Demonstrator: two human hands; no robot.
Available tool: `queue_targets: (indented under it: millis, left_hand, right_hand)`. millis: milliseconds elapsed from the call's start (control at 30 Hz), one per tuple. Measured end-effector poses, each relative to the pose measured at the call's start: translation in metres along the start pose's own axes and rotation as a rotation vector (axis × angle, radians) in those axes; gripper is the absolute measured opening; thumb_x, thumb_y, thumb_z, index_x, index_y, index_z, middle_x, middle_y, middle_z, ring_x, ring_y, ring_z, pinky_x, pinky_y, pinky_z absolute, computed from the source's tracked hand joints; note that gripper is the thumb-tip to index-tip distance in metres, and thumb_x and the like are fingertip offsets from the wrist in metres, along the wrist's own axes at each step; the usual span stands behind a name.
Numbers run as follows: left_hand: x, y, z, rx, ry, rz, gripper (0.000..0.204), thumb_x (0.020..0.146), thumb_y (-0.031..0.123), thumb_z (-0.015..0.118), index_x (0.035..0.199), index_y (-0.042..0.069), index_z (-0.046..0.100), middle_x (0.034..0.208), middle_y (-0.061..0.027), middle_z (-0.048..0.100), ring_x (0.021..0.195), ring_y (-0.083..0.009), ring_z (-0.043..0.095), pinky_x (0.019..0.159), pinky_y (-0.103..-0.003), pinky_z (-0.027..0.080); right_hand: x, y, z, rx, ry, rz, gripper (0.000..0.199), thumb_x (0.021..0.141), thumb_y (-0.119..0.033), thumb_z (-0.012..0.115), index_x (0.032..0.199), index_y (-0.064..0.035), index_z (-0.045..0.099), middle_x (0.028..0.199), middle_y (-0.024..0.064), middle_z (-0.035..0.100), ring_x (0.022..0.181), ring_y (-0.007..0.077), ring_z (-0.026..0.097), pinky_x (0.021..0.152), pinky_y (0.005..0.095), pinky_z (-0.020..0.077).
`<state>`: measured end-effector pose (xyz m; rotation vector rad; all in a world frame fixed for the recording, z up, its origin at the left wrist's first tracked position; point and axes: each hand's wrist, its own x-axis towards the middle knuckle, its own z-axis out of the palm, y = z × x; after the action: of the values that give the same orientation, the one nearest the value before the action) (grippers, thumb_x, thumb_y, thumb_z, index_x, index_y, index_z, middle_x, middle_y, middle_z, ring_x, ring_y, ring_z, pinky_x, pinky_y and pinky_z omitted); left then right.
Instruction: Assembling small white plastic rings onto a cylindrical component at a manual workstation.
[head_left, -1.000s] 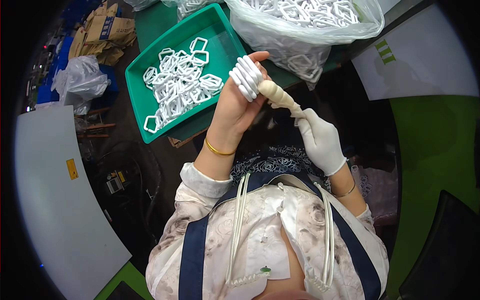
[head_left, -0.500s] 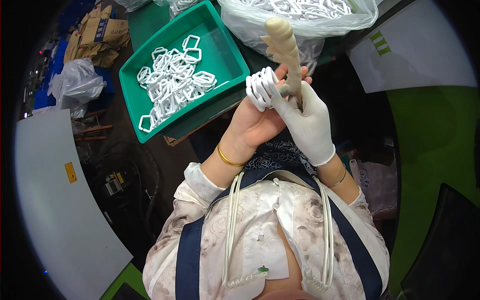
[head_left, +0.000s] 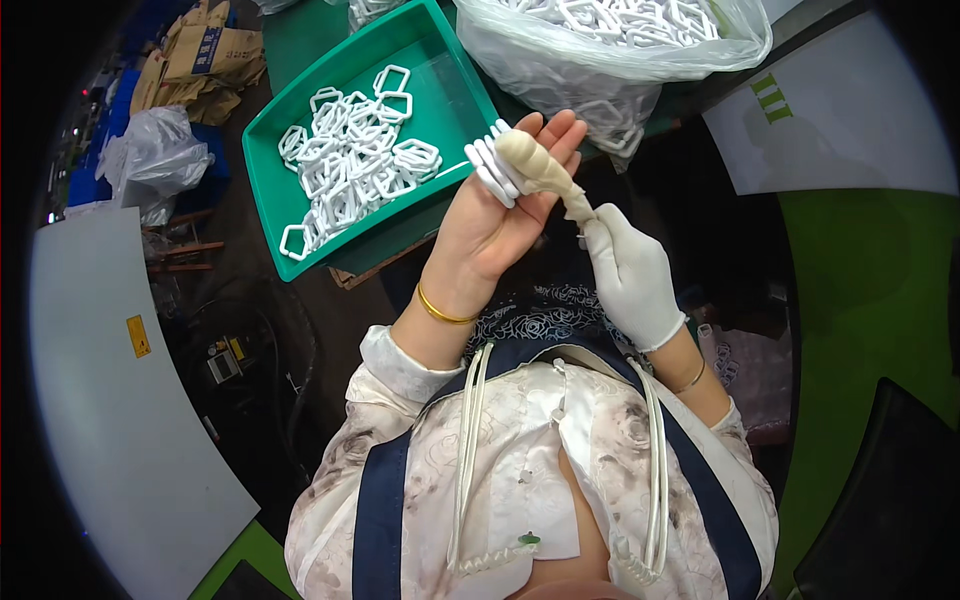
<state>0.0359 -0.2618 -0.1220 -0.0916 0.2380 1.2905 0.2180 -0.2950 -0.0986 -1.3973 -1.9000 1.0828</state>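
Observation:
My bare left hand (head_left: 497, 222) is palm up with its fingers stretched out. It holds a small stack of white plastic links (head_left: 491, 170) at its thumb side; whether they are looped round the thumb is hidden. My right hand (head_left: 634, 278), in a white knitted glove, is closed round the lower end of a beige stick-like tool (head_left: 545, 172) that looks wrapped, with a ragged edge. The tool's rounded end lies over the links and left palm. What the glove covers of the tool cannot be seen.
A green tray (head_left: 262, 190) with many loose white links (head_left: 350, 150) stands left of my hands. Beyond them is a clear plastic bag (head_left: 560, 70) full of such links. Brown paper sacks (head_left: 205, 60) and another plastic bag (head_left: 160, 155) lie at the far left.
The tool has swung from upright to tilted left, its rounded end coming down over the links. My right hand has moved slightly down and right. My left fingers are more fully in sight.

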Motion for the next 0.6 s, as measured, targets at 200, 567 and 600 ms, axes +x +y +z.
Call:
queue_targets:
  millis: [200, 567, 600]
  left_hand:
    - [-0.003, -0.008, 0.001, 0.151, -0.079, -0.059, 0.033, 0.107, 0.018, 0.047, 0.134, 0.001, 0.056, 0.149, -0.0193, 0.051, 0.144, -0.0342, 0.043, 0.122, -0.046, 0.036]
    - [0.002, 0.004, 0.002, -0.122, -0.120, -0.254, 0.039, 0.103, 0.022, 0.051, 0.132, -0.004, 0.059, 0.160, -0.0184, 0.040, 0.153, -0.0358, 0.028, 0.128, -0.052, 0.019]
    - [0.003, 0.006, 0.002, -0.114, -0.098, -0.241, 0.041, 0.104, 0.025, 0.048, 0.132, -0.003, 0.060, 0.160, -0.0184, 0.039, 0.153, -0.0355, 0.027, 0.128, -0.052, 0.018]
  right_hand:
    - [0.010, -0.007, -0.002, 0.020, 0.078, -0.070, 0.021, 0.106, -0.018, 0.050, 0.097, -0.0011, 0.059, 0.069, 0.0159, 0.055, 0.060, 0.0306, 0.060, 0.057, 0.0384, 0.0441]
    - [0.003, -0.009, 0.004, -0.079, 0.073, -0.142, 0.013, 0.102, -0.016, 0.056, 0.098, -0.0050, 0.063, 0.072, 0.0206, 0.059, 0.066, 0.0412, 0.062, 0.056, 0.0445, 0.0451]
    - [0.001, -0.010, 0.004, -0.103, -0.010, -0.140, 0.012, 0.101, -0.015, 0.058, 0.098, -0.0054, 0.063, 0.075, 0.0209, 0.060, 0.067, 0.0410, 0.063, 0.057, 0.0446, 0.0464]
